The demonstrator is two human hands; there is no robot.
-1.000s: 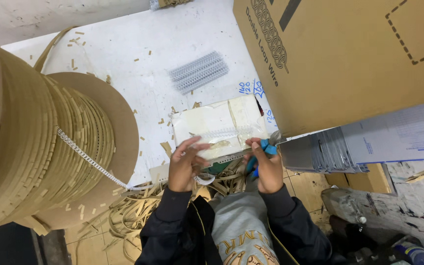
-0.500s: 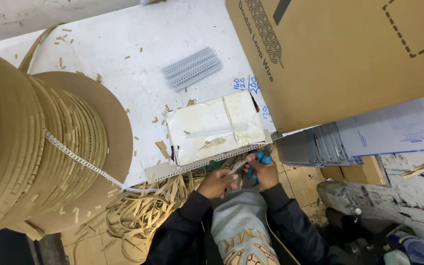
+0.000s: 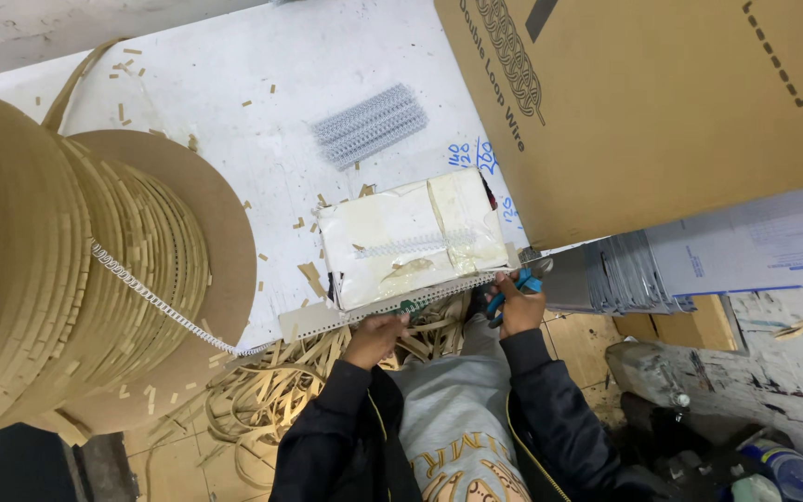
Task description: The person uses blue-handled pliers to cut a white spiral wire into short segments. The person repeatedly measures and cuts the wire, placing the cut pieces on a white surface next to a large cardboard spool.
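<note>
Head view, left hand [image 3: 375, 336] fingers pinching wire strip [image 3: 401, 307], right hand [image 3: 516, 307] gripping blue cutters [image 3: 511, 290].

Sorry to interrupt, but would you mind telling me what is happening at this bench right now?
A person is working a strip of looped binding wire fed off a big cardboard spool along the edge of the white table. The left hand holds the strip near the edge; the right hand holds blue-handled cutters at its end. Cut wire pieces lie farther back.

White table [image 3: 262, 130], wire coils [image 3: 370, 124], scraps [image 3: 127, 65]
</note>
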